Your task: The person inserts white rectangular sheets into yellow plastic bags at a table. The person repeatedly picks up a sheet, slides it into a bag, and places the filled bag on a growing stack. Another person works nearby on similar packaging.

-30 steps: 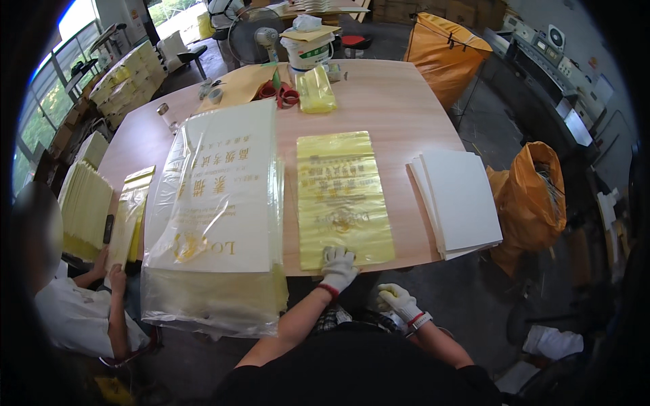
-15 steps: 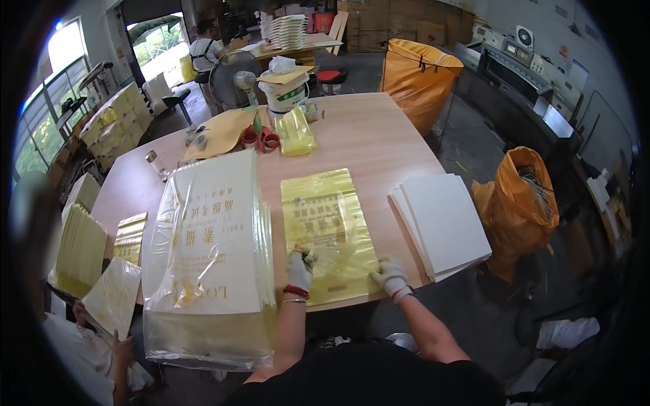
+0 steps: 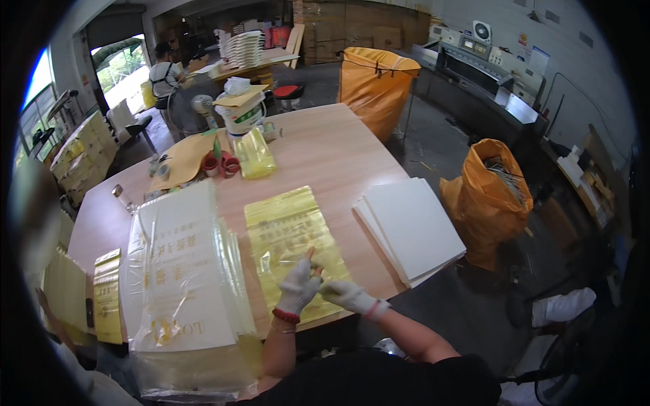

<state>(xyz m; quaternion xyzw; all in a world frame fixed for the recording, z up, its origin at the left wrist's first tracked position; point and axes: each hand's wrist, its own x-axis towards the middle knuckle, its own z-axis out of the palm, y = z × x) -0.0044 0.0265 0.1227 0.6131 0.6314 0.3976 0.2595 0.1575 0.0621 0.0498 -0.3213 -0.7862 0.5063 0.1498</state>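
Note:
A yellow see-through plastic bag (image 3: 288,227) with printed lettering lies flat on the table before me. Over its lower part is my left hand (image 3: 300,285), in a white knit glove with bare fingertips; its index finger points away from me and the thumb stands apart. My right hand (image 3: 349,296), gloved too, comes in over the bag's near right edge. Its fingers are drawn together by my left thumb, and what they pinch, if anything, is hidden. Left of the bag rises a stack of white sheets in clear printed plastic bags (image 3: 179,271). White boards (image 3: 413,227) are piled to the right.
Farther back on the table are red tape rolls (image 3: 221,166), a folded yellow bag (image 3: 254,155), brown paper (image 3: 183,159) and a white bucket (image 3: 242,116). Orange sacks (image 3: 487,203) stand off the right side. At far left sits a co-worker (image 3: 64,352), partly cut off.
My right hand has left the bag's right edge and come across to my left hand. The left index finger now points out. The view has turned right, and the co-worker's held bag is out of sight.

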